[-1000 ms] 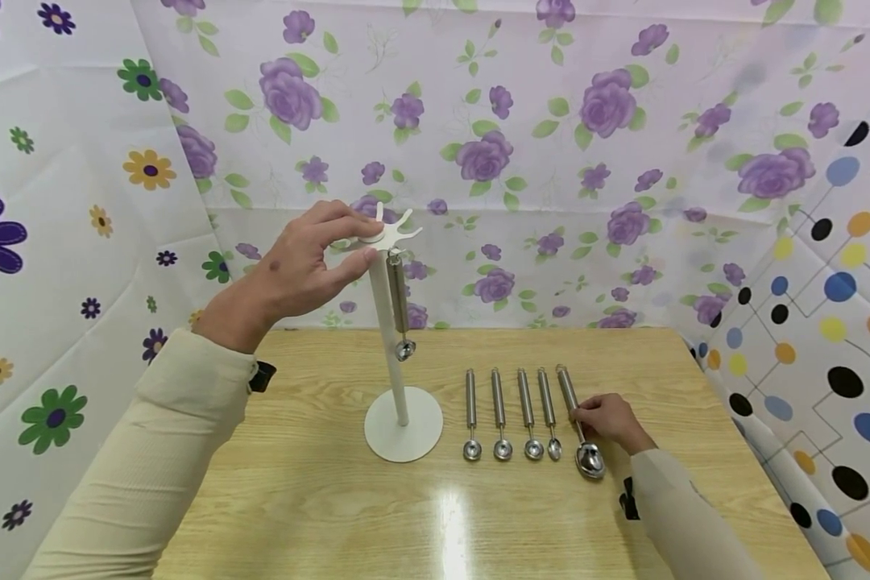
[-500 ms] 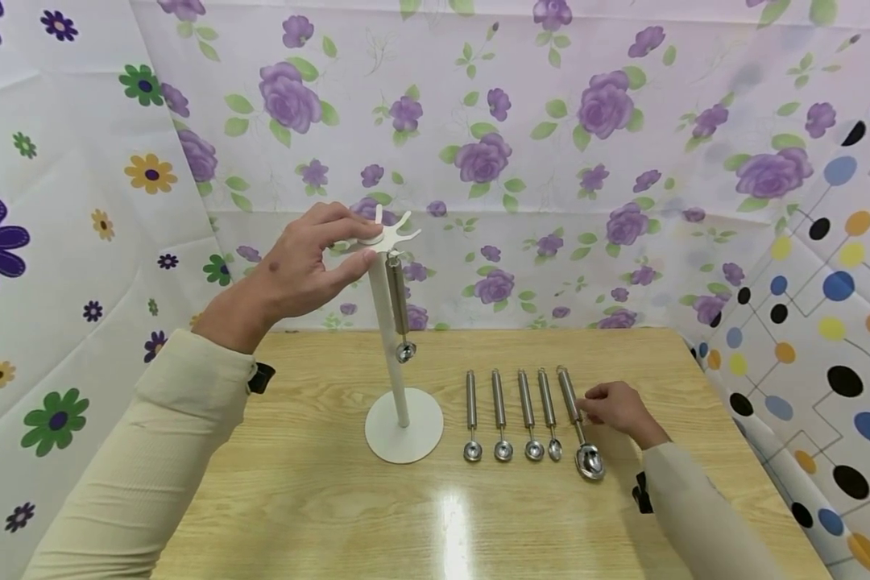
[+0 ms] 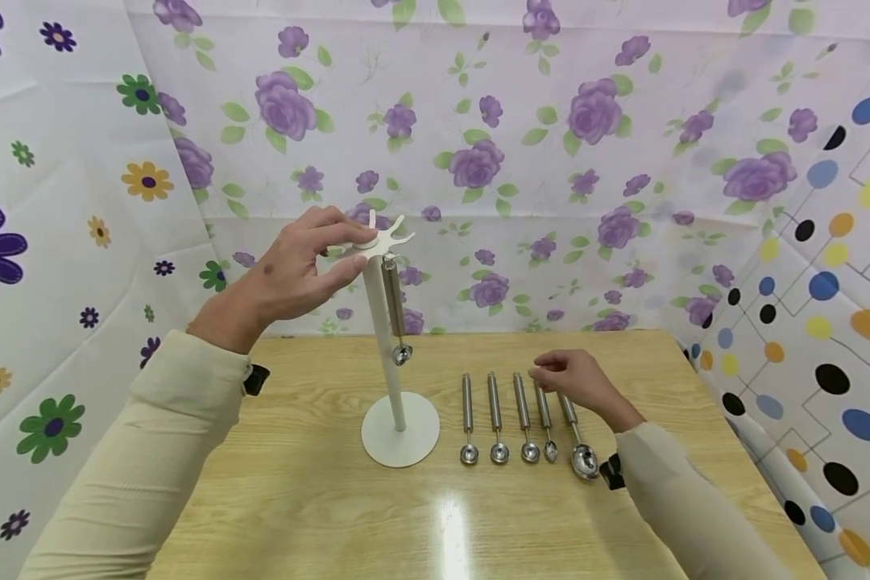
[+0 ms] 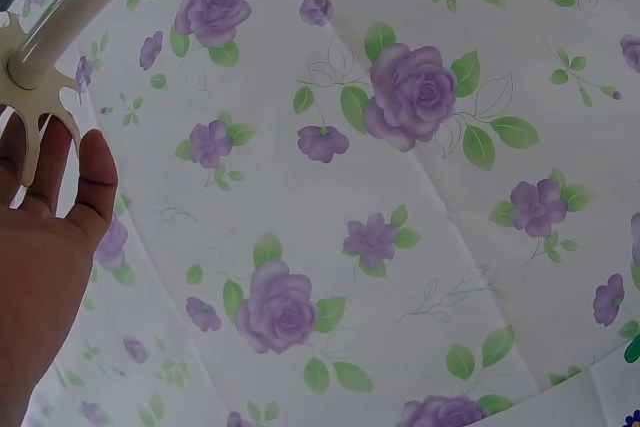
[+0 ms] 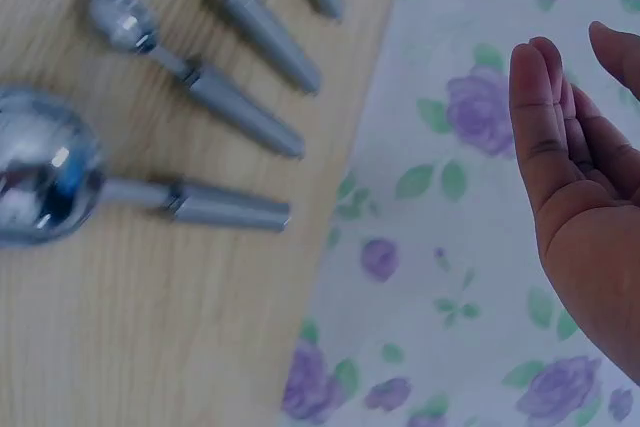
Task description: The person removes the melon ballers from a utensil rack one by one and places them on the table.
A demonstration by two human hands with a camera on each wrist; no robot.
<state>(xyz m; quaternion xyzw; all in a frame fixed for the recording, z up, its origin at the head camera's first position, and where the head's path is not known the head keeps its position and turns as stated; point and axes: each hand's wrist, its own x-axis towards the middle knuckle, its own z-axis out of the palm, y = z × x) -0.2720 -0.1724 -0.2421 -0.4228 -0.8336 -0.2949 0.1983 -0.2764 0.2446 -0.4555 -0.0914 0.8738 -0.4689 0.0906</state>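
At the top of a white stand (image 3: 381, 322) with curved hooks, my left hand (image 3: 290, 266) grips the hub between thumb and fingers. In the left wrist view the fingers reach around the hooked top (image 4: 18, 82). A metal melon baller (image 3: 395, 306) hangs by its handle end from one hook. My right hand (image 3: 583, 380) hovers over the handle ends of a small oval-headed scoop (image 3: 549, 447) and a large scoop (image 3: 584, 461), partly hiding them. Its fingers are fairly straight and hold nothing, as the right wrist view confirms.
Three more melon ballers, a left one (image 3: 467, 407), a middle one (image 3: 495, 407) and a right one (image 3: 522, 407), lie side by side right of the stand's round base (image 3: 400, 451). Patterned cloths surround the wooden table (image 3: 348, 515) behind and on both sides.
My right hand has let go of the large scoop's handle and moved left and up over the scoop handles. The left hand keeps its place on the stand.
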